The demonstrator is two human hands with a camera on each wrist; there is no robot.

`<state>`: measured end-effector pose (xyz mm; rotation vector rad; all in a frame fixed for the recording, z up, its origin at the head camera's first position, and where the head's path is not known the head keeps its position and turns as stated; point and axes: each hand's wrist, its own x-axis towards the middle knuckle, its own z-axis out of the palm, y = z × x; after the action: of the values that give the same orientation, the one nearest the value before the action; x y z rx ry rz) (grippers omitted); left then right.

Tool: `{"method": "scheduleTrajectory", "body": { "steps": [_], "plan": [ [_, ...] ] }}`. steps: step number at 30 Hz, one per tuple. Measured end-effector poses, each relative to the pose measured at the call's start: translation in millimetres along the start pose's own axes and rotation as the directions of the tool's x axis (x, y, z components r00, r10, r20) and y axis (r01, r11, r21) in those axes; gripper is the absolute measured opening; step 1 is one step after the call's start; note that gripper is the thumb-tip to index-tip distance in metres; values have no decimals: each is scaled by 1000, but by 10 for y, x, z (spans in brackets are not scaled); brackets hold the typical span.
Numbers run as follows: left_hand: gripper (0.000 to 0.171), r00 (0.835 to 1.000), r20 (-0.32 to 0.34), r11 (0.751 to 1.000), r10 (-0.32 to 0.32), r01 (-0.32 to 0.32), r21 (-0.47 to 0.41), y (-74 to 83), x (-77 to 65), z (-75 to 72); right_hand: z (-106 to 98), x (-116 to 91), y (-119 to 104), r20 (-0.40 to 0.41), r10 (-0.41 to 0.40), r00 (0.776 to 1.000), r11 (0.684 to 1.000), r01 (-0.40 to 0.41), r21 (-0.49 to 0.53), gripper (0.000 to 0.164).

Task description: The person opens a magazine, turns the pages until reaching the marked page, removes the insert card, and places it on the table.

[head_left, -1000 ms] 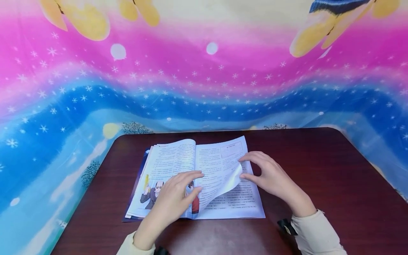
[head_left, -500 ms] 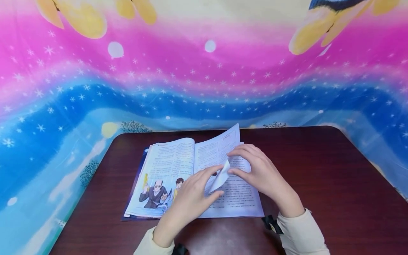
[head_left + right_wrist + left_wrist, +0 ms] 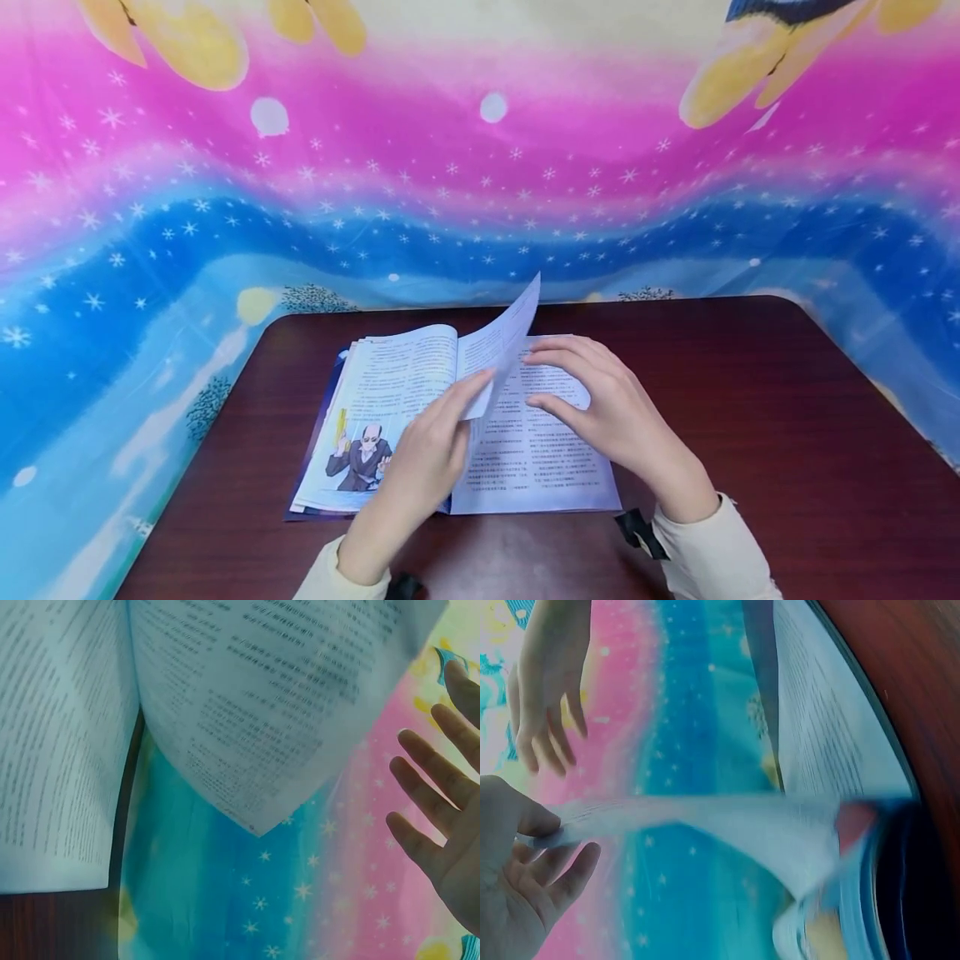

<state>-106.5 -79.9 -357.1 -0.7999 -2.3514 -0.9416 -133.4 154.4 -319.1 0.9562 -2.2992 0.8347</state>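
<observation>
An open magazine [image 3: 555,467] lies on the table, with a drawing of a bald figure in dark glasses on its left page. One page [image 3: 504,333] stands raised and curved above the spine, its far corner pointing up. My left hand [image 3: 423,458] pinches this page by its outer edge between thumb and fingers, as the left wrist view shows at the page's end [image 3: 622,816]. My right hand [image 3: 611,412] hovers over the right-hand page, fingers spread and loosely bent, holding nothing. In the right wrist view, its fingers [image 3: 431,799] are apart from the raised page [image 3: 262,742].
The dark red-brown table [image 3: 787,417] extends to both sides of the magazine. A colourful cloth [image 3: 480,192] with snowflakes hangs behind and around it. Black straps [image 3: 641,533] sit at the cuffs of the light sleeves.
The page has risen and swung left from the right side. My left hand went right to meet it, took hold, and came back left. My right hand moved left and let the page go.
</observation>
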Motion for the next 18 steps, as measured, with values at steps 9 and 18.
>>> {"method": "scheduleTrajectory", "body": {
  "steps": [9, 18],
  "plan": [
    [72, 990, -44, 984, -137, 141, 107, -268, -174, -354, -62, -127, 92, 61, 70, 996, 995, -65, -74, 39],
    [75, 951, -93, 937, -296, 308, 165, -530, -461, -672, -153, -329, 248, 106, 109, 988, 984, -92, -155, 39]
  ]
}}
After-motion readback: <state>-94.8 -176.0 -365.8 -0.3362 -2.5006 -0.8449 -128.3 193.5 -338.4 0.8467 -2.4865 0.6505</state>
